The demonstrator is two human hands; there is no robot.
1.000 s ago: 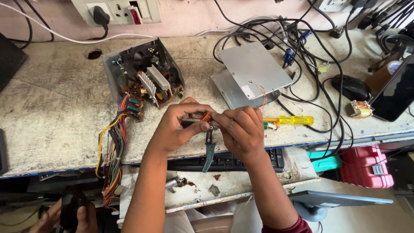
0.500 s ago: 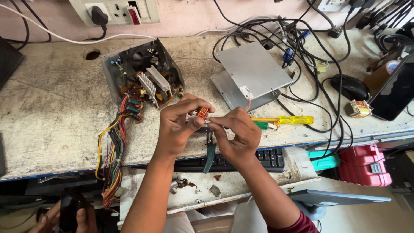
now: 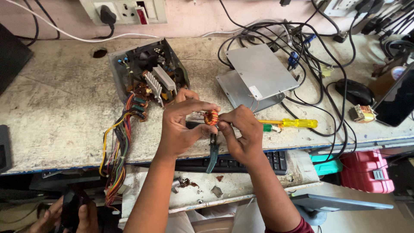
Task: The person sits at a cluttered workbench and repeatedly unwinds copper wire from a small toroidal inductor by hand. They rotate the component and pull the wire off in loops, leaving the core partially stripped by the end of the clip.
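Both hands meet over the front edge of a worn workbench (image 3: 56, 112). My left hand (image 3: 181, 125) pinches a small ring-shaped coil (image 3: 211, 117) wound with copper wire. My right hand (image 3: 243, 133) touches the coil from the right and also grips a pair of green-handled pliers (image 3: 213, 155), whose handles hang down below the fingers. Just behind the hands sits an opened power supply box (image 3: 144, 71) with heat sinks and a bundle of coloured wires (image 3: 118, 146) spilling off the bench.
A yellow-handled screwdriver (image 3: 297, 123) lies right of the hands. Grey metal covers (image 3: 258, 75), tangled black cables (image 3: 310, 51) and a black mouse (image 3: 354, 91) are behind. A keyboard (image 3: 276, 160) sits on a lower shelf, a red case (image 3: 366, 170) at right. Another person's hands (image 3: 69, 213) show at lower left.
The hands have lifted and turned the coil, so its ring face now shows between the fingertips. The pliers still hang from my right hand.
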